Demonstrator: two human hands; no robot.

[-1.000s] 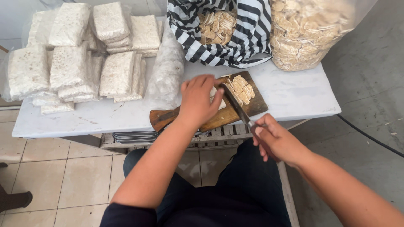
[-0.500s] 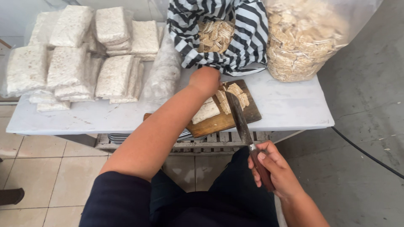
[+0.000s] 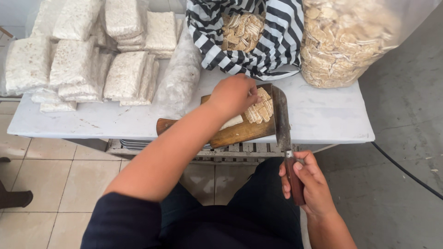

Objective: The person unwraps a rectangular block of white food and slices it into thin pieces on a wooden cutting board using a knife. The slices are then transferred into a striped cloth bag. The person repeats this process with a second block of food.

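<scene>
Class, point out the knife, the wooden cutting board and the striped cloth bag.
knife (image 3: 280,113): head view, middle of the blade.
wooden cutting board (image 3: 240,133): head view, bare near edge.
striped cloth bag (image 3: 281,41): head view, right side.

My knife (image 3: 282,121) had a dull grey metal blade and glossy reddish wooden handle; the cutting board (image 3: 240,133) was worn brown wood; the tabletop (image 3: 318,115) matt white, scuffed.

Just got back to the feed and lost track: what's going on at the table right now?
A person sits at a white table, slicing a pale block on a wooden cutting board. The left hand presses on the cut slices. The right hand grips the wooden handle of a long knife, its blade lying along the board's right edge. Behind are wrapped white blocks, a striped cloth bag and a clear bag of slices.
</scene>
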